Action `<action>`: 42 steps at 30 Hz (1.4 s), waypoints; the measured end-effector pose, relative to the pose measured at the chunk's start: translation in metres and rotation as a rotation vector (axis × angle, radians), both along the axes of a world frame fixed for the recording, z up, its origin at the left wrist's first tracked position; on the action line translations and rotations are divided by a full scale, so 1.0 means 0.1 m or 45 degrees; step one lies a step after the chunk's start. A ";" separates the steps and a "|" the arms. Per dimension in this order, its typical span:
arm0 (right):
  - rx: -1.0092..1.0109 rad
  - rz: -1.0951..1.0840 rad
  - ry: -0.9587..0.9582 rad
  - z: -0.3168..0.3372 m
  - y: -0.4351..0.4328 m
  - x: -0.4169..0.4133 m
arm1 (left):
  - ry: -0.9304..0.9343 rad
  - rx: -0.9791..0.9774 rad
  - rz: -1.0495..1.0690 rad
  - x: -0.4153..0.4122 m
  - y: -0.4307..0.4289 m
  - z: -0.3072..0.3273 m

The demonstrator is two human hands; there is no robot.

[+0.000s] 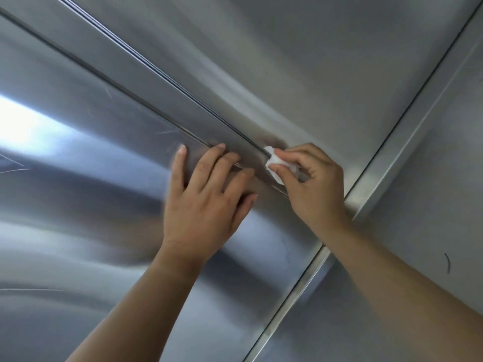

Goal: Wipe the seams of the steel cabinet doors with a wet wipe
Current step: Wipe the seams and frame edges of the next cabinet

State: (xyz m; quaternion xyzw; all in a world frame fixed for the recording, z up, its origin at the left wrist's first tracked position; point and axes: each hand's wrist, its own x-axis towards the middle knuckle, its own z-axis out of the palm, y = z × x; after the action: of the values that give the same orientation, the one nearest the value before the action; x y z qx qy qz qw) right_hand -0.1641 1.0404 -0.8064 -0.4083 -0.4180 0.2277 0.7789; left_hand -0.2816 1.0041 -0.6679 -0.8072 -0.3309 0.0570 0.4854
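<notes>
Both bare forearms came up from the bottom edge, my left forearm [136, 296] and my right forearm [392, 278], with the hands close together but not touching. My left hand [206, 205] lay open and flat on the brushed steel cabinet door panel [78, 178], fingers straight and slightly spread, holding nothing. A bright glare and a few fine scratches marked the panel well to the left of that hand. Its fingertips reached a narrow groove [104, 77] along the panel's upper edge.

Just beyond those fingertips, the dark seam between the steel doors [156, 71] ran diagonally from the upper left down to my right hand [316, 184]. The crumpled white wet wipe [274, 163] sat on that seam, between my two hands. My right hand pinched it between thumb and forefinger, the other fingers curled behind.

Above my right hand spread the second brushed steel door panel [287, 61]. To its right, a bright steel edge strip [392, 165] crossed under my right wrist, and beyond it lay a dull grey surface [444, 205] bearing a small dark mark [447, 262].
</notes>
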 end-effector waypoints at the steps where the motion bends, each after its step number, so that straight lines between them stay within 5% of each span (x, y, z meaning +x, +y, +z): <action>1: 0.003 -0.009 0.019 -0.01 0.00 -0.02 | -0.006 0.014 -0.006 -0.01 0.01 -0.01; 9: -0.157 -0.066 0.055 -0.50 -0.10 -0.06 | -0.034 0.031 -0.005 0.00 0.01 -0.01; 18: 0.049 -0.040 -0.033 -0.03 0.02 0.00 | -0.155 0.021 -0.087 0.05 0.00 -0.29; 26: -0.252 0.086 0.046 -0.81 -0.15 0.06 | -0.143 0.080 -0.122 0.01 0.03 -0.33; 35: -0.039 0.001 0.053 -0.27 -0.02 -0.03 | -0.137 0.086 -0.137 -0.01 0.05 -0.34; 42: -0.366 0.042 0.117 -0.96 -0.22 0.01 | -0.128 0.061 -0.099 0.02 0.03 -0.31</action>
State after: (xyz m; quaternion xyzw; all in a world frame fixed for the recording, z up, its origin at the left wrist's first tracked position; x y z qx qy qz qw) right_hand -0.1634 1.0188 -0.9027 -0.4980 -0.3515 0.3165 0.7268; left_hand -0.2797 1.0069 -0.6989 -0.8095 -0.3244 -0.0105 0.4892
